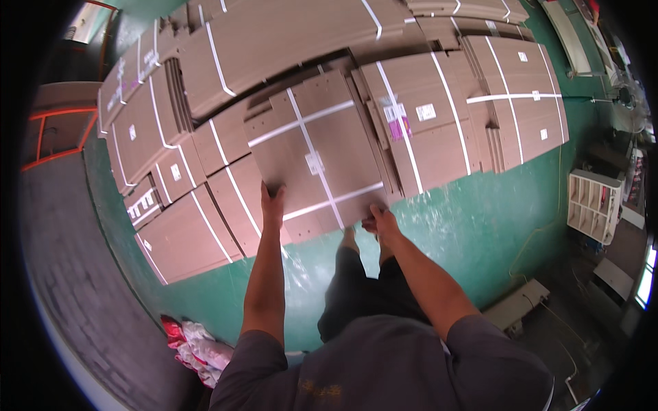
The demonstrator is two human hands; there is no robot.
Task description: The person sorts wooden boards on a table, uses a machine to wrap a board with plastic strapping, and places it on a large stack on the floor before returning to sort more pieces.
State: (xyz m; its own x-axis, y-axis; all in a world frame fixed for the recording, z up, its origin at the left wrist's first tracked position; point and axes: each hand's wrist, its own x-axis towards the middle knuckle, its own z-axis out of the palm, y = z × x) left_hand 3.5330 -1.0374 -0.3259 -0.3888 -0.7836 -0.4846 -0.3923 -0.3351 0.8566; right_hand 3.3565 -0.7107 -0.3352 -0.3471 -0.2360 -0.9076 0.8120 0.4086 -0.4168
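A strapped bundle of flat brown cardboard (343,151) lies tilted in front of me, with white bands crossing over it and a small white label near its middle. My left hand (273,200) grips its left side near the close corner, thumb on top and fingers at the edge. At the near right corner, my right hand (381,223) is closed on the edge, its fingers bent and partly hidden. Beside it on the right sits another banded cardboard bundle (449,144) with white labels and a purple patch. More cardboard bundles (236,188) lie on the left.
Long cardboard stacks (288,48) fill the far side, and another labelled bundle (524,113) stands at the right. Green floor (439,240) shows around my feet. A white shelf unit (593,205) is at the right, an orange frame (62,137) at the left, and red-white bags (199,349) lie near-left.
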